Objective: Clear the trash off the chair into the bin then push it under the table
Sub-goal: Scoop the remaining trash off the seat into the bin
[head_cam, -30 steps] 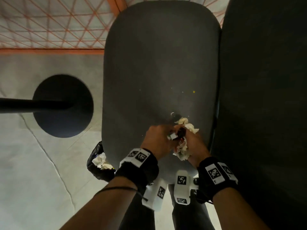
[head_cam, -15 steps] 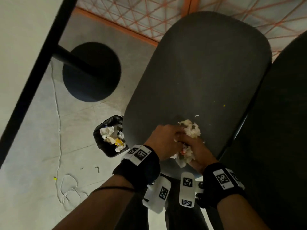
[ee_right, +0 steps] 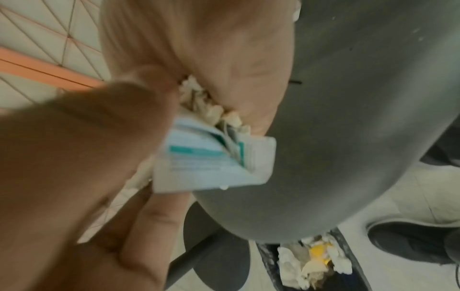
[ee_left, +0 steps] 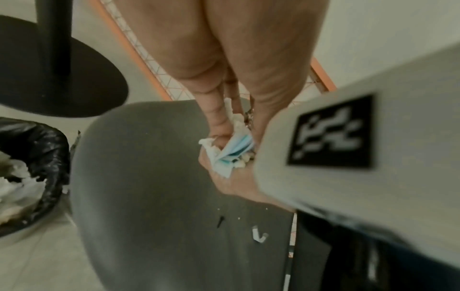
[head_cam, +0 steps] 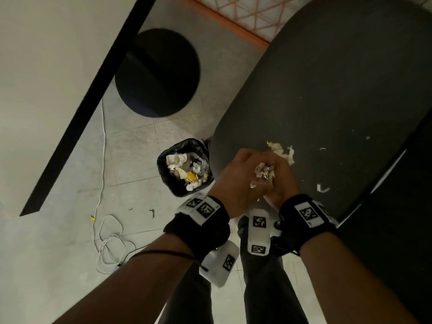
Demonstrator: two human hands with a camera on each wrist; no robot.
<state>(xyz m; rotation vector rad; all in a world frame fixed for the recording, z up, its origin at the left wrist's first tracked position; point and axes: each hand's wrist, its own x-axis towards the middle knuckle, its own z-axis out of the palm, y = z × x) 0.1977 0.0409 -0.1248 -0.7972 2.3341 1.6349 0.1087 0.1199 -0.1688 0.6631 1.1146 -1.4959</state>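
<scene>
Both hands cup one wad of trash (head_cam: pixel 265 170) over the near left part of the dark grey chair seat (head_cam: pixel 327 90). My left hand (head_cam: pixel 240 169) and right hand (head_cam: pixel 278 181) press together around crumpled tissue, foil and a white-and-teal paper packet (ee_right: pixel 211 157). The wad (ee_left: pixel 230 149) shows between both palms in the left wrist view. A small black-lined bin (head_cam: pixel 184 168), full of tissue and a yellow scrap, stands on the floor just left of the seat. Small white scraps (head_cam: pixel 323 188) lie loose on the seat.
A white table top with a black edge (head_cam: pixel 86 101) fills the upper left, its round black base (head_cam: pixel 157 72) on the floor beyond the bin. A white cable (head_cam: pixel 109 239) coils on the floor at left. The chair back (head_cam: pixel 397 230) stands dark at right.
The view has swung left, bringing the bin and table edge into sight. Both hands have drawn the wad toward the seat's left edge, closer to the bin.
</scene>
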